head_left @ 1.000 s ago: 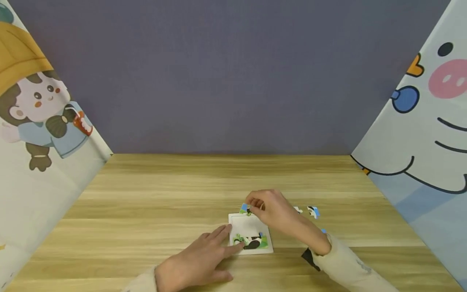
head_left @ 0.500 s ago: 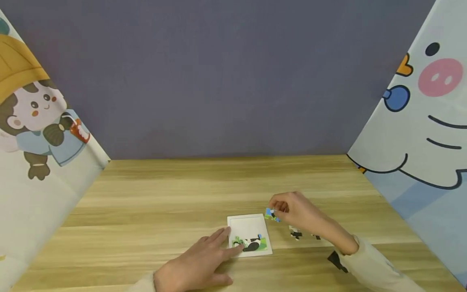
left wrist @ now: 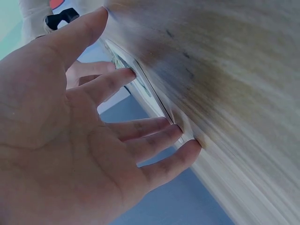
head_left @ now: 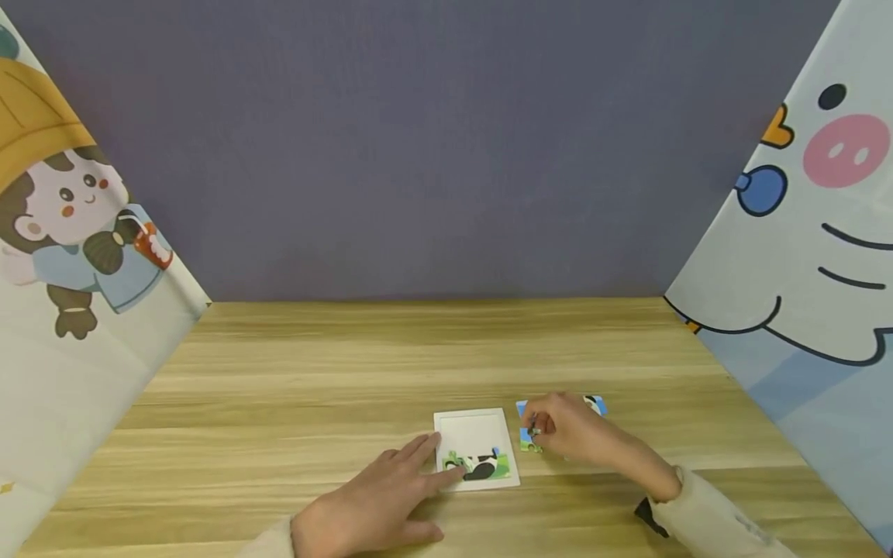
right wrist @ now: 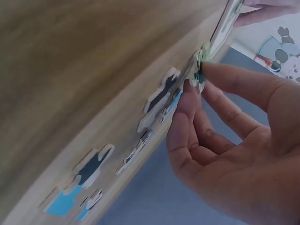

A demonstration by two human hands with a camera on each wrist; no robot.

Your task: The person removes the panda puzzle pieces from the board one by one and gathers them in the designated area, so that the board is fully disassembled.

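A white square puzzle tray (head_left: 470, 428) lies on the table, with joined pieces of a cow picture (head_left: 487, 466) along its near side. My left hand (head_left: 377, 500) rests at the tray's left edge, fingers spread, the index fingertip on the joined pieces. To the right of the tray, my right hand (head_left: 582, 434) pinches a blue and green puzzle piece (right wrist: 199, 70) between thumb and fingertips, close over the tabletop. Just beyond it lies a blue-edged piece (head_left: 521, 406), partly hidden by the hand. Another piece (head_left: 598, 403) lies farther right.
In the right wrist view several loose pieces lie on the wood, among them a black and white piece (right wrist: 159, 101) and a blue and black piece (right wrist: 77, 183). A grey wall (head_left: 439, 155) stands behind the table (head_left: 335, 349), with printed panels at both sides.
My right hand has moved from over the tray's far edge to the right of it, then a little nearer, carrying a blue and green puzzle piece. The left hand stays put.
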